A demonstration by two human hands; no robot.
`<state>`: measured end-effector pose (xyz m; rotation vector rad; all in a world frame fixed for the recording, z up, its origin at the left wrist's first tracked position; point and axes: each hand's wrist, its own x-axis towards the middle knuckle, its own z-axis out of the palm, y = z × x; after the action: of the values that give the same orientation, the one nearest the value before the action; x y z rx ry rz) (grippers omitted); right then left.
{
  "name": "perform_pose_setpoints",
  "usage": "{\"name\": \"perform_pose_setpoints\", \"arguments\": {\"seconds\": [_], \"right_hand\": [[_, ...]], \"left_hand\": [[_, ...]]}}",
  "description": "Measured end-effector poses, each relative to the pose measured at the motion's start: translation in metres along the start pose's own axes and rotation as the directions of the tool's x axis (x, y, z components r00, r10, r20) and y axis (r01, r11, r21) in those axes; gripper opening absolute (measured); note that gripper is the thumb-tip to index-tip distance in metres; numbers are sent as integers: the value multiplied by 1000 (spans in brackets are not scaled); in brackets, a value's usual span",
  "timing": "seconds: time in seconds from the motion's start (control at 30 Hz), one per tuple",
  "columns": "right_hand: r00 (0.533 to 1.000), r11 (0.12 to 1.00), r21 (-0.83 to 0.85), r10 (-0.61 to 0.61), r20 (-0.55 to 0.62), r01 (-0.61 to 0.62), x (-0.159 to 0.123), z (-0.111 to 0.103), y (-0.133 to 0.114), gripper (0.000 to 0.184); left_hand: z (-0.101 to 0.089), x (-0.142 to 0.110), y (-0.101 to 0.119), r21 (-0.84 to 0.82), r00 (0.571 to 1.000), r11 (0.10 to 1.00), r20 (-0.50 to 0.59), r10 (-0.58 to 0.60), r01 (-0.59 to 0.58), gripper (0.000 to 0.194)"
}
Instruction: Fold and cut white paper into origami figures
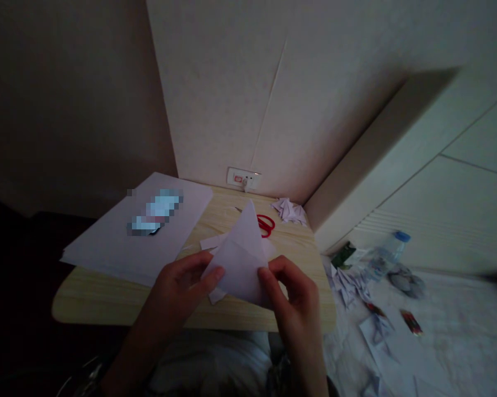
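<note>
A white sheet of paper folded to a point point(242, 259) is held up over the front of the small wooden table point(107, 298). My left hand point(182, 286) pinches its left corner between thumb and fingers. On the opposite side, my right hand point(292, 286) grips the right edge, thumb on the near face. Behind the folded paper lie scissors with red handles point(266, 226), partly covered by it. Loose white paper pieces point(210, 242) stick out beneath the held paper on the tabletop.
A stack of white paper point(107, 242) fills the table's left, with a phone point(155, 212) on it. Folded paper pieces point(289, 211) sit at the back right corner. A wall socket point(244, 178) is behind. On the bed at right lie a plastic bottle point(386, 256) and more folded paper point(347, 286).
</note>
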<state>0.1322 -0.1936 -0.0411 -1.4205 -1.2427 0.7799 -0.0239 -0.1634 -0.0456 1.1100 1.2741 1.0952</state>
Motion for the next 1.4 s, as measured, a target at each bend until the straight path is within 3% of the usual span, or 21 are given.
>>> {"name": "perform_pose_setpoints", "arguments": {"seconds": [0.13,0.23,0.33,0.47,0.57,0.67,0.77,1.13,1.27,1.37,1.4], "right_hand": [[999,999,29,33,41,-34,-2,1,-1,23],[993,996,58,59,103,-65,-1,-2,-1,12],[991,993,55,104,87,-109,2,-4,1,18],[988,989,41,136,68,-139,1,-2,6,28],[978,982,47,180,102,-185,-3,1,8,30],[968,974,60,207,144,-218,-4,4,10,27],[967,972,82,207,152,-221,-3,5,9,22],[966,960,133,232,115,-247,-3,4,9,19],[954,952,141,245,174,-271,-1,2,13,19],[954,950,177,220,201,-257,3,-8,22,37],[967,961,162,200,159,-226,5,-13,26,42]], "left_hand": [[-4,1,-1,52,997,997,55,53,-56,12],[-9,2,-3,229,980,956,120,162,-186,13],[-11,2,-5,342,960,899,163,228,-272,14],[-6,2,-5,174,970,955,69,232,-241,9],[-4,2,-2,-62,990,988,-47,136,-138,10],[-4,4,-1,-186,992,980,-117,55,-76,12],[-4,6,1,-197,990,979,-140,14,-42,13],[-6,5,6,-130,998,991,-62,32,-39,16],[-6,5,6,-138,997,988,-48,59,-65,16],[-9,6,8,-69,993,992,-45,105,-108,16],[-10,7,9,-26,992,992,-28,121,-122,16]]}}
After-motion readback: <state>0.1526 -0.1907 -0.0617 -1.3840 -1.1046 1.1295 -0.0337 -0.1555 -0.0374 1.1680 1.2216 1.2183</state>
